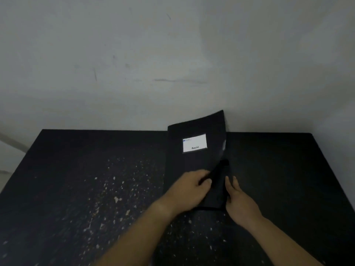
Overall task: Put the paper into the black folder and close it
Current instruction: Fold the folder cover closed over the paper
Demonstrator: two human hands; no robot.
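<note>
A black folder point(194, 162) with a white label point(194, 143) lies on the dark table point(76, 169), right of centre. Its front cover is lifted along the right edge, with the far right corner curling up against the wall. My left hand point(189, 189) pinches the cover's right edge near the lower part. My right hand point(239, 200) rests flat with its fingers against the folder's lower right side. No paper shows in view; the inside of the folder is dark and hidden.
The table is black with pale speckled wear across its middle and front. A grey wall point(172, 54) stands directly behind the table's far edge. The table's left edge point(23, 160) and right edge point(332, 169) are both in view.
</note>
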